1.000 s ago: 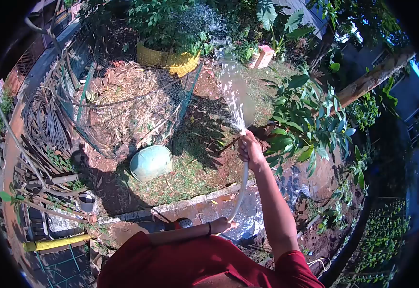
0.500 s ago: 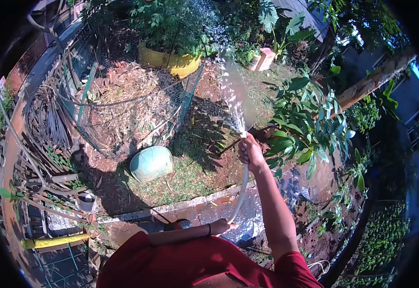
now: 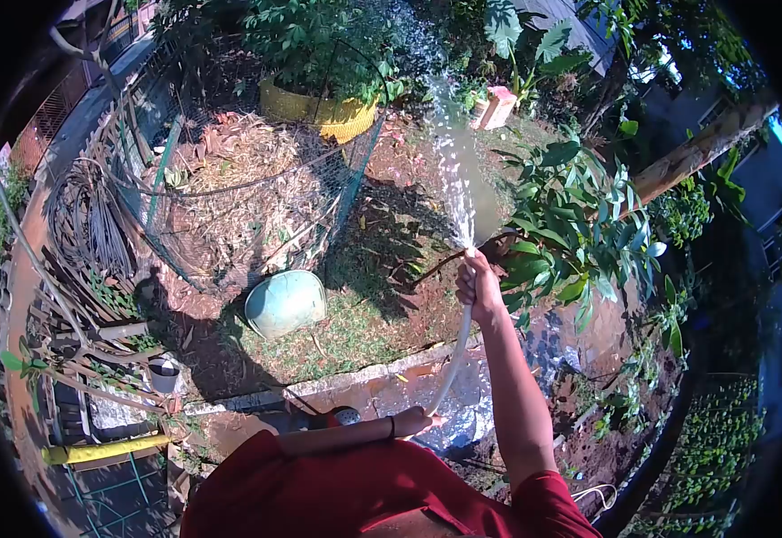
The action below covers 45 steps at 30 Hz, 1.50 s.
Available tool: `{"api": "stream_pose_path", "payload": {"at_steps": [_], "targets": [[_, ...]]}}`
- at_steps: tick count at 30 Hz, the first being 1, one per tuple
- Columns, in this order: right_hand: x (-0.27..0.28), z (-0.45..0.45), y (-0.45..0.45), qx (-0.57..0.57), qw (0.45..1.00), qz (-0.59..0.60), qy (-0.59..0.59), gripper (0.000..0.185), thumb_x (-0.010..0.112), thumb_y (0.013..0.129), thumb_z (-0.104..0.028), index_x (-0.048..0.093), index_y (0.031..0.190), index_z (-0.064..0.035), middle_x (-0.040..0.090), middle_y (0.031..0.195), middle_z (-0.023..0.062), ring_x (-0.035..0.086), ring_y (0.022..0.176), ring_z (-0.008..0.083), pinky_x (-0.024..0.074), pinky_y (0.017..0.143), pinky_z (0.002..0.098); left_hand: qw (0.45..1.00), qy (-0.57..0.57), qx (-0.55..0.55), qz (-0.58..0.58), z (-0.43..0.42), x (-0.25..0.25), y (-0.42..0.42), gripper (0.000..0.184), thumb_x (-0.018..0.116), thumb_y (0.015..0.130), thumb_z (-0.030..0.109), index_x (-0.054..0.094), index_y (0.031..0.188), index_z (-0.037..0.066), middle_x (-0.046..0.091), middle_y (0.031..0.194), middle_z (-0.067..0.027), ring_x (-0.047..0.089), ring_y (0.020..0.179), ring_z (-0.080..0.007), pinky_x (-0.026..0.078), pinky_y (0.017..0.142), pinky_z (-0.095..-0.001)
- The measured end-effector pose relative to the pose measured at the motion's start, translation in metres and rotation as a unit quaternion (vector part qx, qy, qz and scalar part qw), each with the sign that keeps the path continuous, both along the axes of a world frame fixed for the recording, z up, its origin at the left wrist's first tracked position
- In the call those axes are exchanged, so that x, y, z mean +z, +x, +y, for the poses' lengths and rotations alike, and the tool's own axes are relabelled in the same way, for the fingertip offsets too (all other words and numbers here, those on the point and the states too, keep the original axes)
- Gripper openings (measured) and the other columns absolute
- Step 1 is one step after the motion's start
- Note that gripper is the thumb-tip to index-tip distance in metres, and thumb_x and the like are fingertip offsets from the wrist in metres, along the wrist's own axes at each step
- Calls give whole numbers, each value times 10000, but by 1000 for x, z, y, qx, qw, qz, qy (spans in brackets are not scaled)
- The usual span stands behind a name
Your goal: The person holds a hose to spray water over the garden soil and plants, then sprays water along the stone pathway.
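A pale, translucent garden hose (image 3: pixel 454 366) curves up between my hands. My right hand (image 3: pixel 479 285), on the outstretched arm, is closed around the hose near its end, thumb close to the mouth. From there a spray of water (image 3: pixel 456 184) fans upward and away toward the plants at the back. Close to my body, my left hand (image 3: pixel 415 421) is closed on a lower part of the same hose, which runs out of sight behind it. A leafy shrub (image 3: pixel 561 233) stands just right of my right hand.
A mesh enclosure (image 3: pixel 229 211) full of dry leaves stands at left, with a pale green tub (image 3: pixel 285 303) before it. A yellow ring planter (image 3: pixel 319 112) is behind. A slanting trunk (image 3: pixel 704 152) crosses the right. Wet paving (image 3: pixel 462 394) lies below the low kerb (image 3: pixel 355 375).
My right hand and the hose end have shifted slightly to the right. The water spray has swung right with them. My left hand keeps about the same place.
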State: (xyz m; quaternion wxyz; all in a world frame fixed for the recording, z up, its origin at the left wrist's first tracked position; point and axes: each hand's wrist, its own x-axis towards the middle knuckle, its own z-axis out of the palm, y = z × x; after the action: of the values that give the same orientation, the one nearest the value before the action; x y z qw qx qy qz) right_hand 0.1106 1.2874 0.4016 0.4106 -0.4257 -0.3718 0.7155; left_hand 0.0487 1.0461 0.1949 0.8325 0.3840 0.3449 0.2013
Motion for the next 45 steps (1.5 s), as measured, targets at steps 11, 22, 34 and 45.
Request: {"api": "stream_pose_path", "payload": {"at_steps": [11,22,34,45], "targets": [[-54,22,56,-134,988,62,45,141,461,938,-333,440,980,-201,468,707,-6,361,434,108,293,386,249,998,39,-5,56,8,25,-22,410,597,847,507,592,738,112,399,474,31,402,424,-83,314,476,-283],[-51,17,38,-149,988,10,35,143,427,961,-310,440,1042,-193,443,685,-11,348,428,99,277,362,241,997,23,4,74,4,18,-26,331,591,808,419,654,776,95,466,496,2,463,463,-117,376,516,-304],[-54,11,36,-146,989,-1,35,138,393,971,-302,443,1002,-176,415,677,-24,315,432,77,263,362,223,997,16,6,71,0,19,-32,457,614,836,504,654,808,50,450,493,16,426,456,-103,339,488,-286],[-56,11,42,-176,984,3,-3,143,359,982,-287,448,1013,-180,397,666,-28,317,436,76,256,357,223,999,18,6,51,-1,23,-33,492,620,829,528,611,719,49,436,501,28,420,467,-91,343,500,-278]]}}
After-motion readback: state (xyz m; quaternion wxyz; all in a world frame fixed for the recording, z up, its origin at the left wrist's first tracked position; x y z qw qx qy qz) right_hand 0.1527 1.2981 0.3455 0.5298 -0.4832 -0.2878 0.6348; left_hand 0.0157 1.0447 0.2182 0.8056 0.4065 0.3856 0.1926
